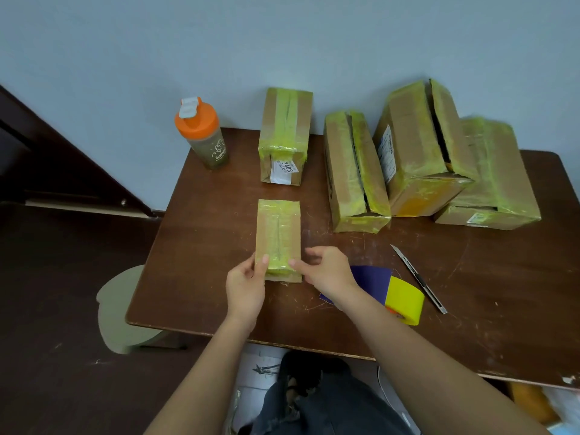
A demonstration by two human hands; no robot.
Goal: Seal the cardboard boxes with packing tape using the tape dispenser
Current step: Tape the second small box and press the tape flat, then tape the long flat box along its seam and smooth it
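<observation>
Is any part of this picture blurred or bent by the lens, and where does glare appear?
Head view: the wide lens bends the table edges and tilts the far boxes outward; the rightmost box looks smeared and soft, while the small box between the left hand and right hand stays fairly sharp; mild glare sits on its yellow tape; light is even, shadows soft.

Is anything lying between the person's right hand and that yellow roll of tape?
Nothing visible. The tape dispenser lies on the table right beside the right hand, partly hidden behind its wrist. The knife lies on the dispenser's far side, out of the way.
</observation>
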